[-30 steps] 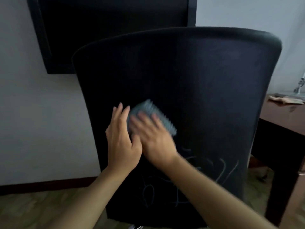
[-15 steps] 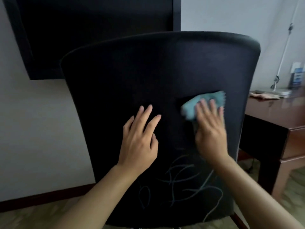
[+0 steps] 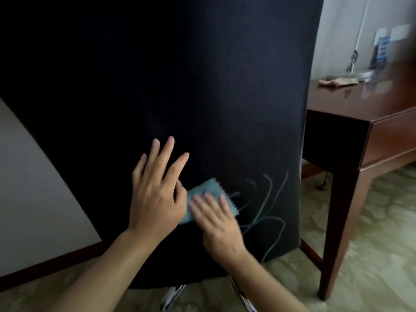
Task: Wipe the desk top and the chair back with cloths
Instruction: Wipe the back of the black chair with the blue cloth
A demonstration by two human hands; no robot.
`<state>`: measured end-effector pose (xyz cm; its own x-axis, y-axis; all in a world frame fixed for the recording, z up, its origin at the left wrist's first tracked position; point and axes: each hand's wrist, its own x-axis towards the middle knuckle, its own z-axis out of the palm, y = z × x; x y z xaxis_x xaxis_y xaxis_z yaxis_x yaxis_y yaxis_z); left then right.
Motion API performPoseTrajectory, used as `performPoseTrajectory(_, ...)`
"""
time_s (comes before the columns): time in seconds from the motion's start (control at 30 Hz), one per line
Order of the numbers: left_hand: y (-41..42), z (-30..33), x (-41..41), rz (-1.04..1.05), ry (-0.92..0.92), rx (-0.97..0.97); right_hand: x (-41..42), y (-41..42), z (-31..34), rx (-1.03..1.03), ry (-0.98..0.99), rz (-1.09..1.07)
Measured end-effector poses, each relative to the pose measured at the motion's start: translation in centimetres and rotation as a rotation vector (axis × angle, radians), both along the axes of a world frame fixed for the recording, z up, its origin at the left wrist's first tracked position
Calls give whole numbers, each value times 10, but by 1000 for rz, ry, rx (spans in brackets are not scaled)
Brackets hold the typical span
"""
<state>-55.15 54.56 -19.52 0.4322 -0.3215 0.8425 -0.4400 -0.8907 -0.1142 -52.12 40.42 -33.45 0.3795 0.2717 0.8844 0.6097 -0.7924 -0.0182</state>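
Note:
The black chair back (image 3: 180, 86) fills most of the view. Pale scribbled lines (image 3: 267, 206) mark its lower right part. My right hand (image 3: 218, 224) presses a light blue cloth (image 3: 207, 192) flat against the chair back, just left of the scribbles. My left hand (image 3: 157, 190) lies flat on the chair back beside it, fingers spread, its thumb touching the cloth's left edge. A beige cloth (image 3: 333, 81) lies on the brown wooden desk (image 3: 369, 113) at the right.
On the desk's far side stand a lamp base (image 3: 358, 73) with a thin stem and a blue-and-white card (image 3: 380, 50). A desk leg (image 3: 337, 224) stands close to the chair's right edge. Patterned carpet (image 3: 371, 255) covers the floor; a white wall (image 3: 33, 176) is at left.
My right hand has slid the blue cloth down and to the left, from the chair back's right side to beside my left hand. The view has dropped lower and closer.

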Motion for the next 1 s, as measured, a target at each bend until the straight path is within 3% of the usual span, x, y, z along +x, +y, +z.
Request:
performPoseTrajectory(0.17, -25, -6, 9, -87, -24, 57, 25, -67, 66, 655, -18, -207)
performPoseTrajectory(0.27, -26, -10, 18, -132, 42, 37, 30, -62, 63, 975, 38, -247)
performPoseTrajectory(0.33, -25, -8, 19, -152, 53, 24, 22, -31, 36, 912, 54, -262)
performPoseTrajectory(0.47, -18, -10, 19, -112, 31, 118, -3, 24, -36, 258, 8, -138)
performPoseTrajectory(0.5, -16, -11, 20, -90, 28, 147, -2, 16, -39, 122, -3, -116)
performPoseTrajectory(0.57, -15, -12, 21, -52, 14, 179, 3, -11, -19, 58, -45, -109)
performPoseTrajectory(0.67, -19, -12, 16, -13, 21, 194, 8, -61, 20, 329, -38, -218)
performPoseTrajectory(0.87, -22, -13, 13, 17, 42, 211, 12, -97, 34, 1129, 129, -332)
performPoseTrajectory(1.0, -22, -12, 12, 8, 31, 196, 5, -63, 28, 1173, -31, -290)
